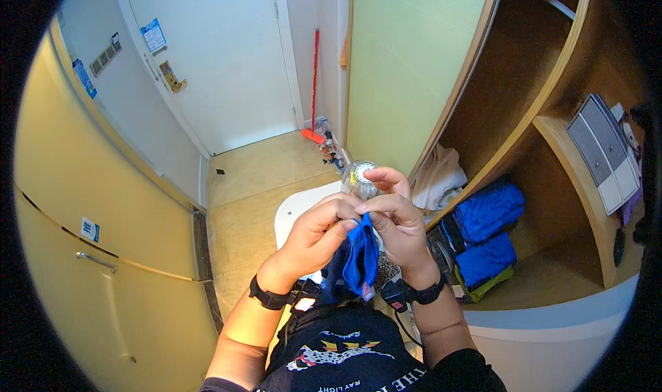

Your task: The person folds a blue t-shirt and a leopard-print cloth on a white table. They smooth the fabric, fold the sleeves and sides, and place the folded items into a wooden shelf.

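Observation:
A piece of blue fabric, with an opening in it and a small tag at its lower end, hangs between both hands in front of my chest. My left hand pinches its upper edge between thumb and fingers. On the other side, my right hand grips the same edge, its fingertips meeting those of the left. Just beyond the hands stands a clear bottle with a white cap. One raised right finger overlaps the cap in the view; whether it touches is unclear. Below the bottle is a white rounded surface.
Folded blue cloth lies in the open wooden cabinet on the right, beside pale cloth. A grey-and-white box rests on a shelf. A red-handled broom leans in the corner near debris and the white door.

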A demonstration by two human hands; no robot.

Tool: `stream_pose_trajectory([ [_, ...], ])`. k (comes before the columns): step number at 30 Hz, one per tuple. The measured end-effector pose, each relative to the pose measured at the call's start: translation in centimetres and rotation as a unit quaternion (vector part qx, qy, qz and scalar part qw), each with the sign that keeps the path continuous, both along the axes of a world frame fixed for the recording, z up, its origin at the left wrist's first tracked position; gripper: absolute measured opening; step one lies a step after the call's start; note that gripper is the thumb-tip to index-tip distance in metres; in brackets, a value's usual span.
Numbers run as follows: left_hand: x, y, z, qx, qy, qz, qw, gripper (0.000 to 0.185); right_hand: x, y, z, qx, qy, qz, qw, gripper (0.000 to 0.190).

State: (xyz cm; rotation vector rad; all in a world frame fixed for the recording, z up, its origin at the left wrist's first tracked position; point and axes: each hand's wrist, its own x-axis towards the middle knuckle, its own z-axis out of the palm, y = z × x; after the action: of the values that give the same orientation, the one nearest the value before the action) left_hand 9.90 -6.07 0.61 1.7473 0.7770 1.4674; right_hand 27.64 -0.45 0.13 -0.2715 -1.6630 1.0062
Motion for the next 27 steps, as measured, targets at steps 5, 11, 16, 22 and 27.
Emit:
stream_pose_trajectory([
  [5,0.3,-0.3,0.7,0.002,0.033,0.142,0.989,0.004,0.1,-1.5,-0.5,0.014,-0.04,-0.097,0.994,0.046],
  [11,0.9,-1.5,1.0,0.002,0.067,0.173,0.983,0.004,-0.1,-4.0,0.3,-0.123,-0.145,-0.109,0.976,0.059],
  [16,0.2,-2.3,0.0,-0.029,0.066,0.148,0.986,0.004,0.1,-3.8,-0.9,-0.129,-0.182,-0.063,0.973,0.039],
  [22,-0.2,-2.7,-1.1,0.011,0.103,0.106,0.989,0.004,0.8,-3.6,-3.0,-0.211,-0.147,0.029,0.966,0.03],
  [27,-0.2,-3.3,-1.4,-0.01,0.094,0.071,0.993,0.008,1.9,-3.5,-2.2,-0.249,-0.151,0.106,0.951,0.027],
])
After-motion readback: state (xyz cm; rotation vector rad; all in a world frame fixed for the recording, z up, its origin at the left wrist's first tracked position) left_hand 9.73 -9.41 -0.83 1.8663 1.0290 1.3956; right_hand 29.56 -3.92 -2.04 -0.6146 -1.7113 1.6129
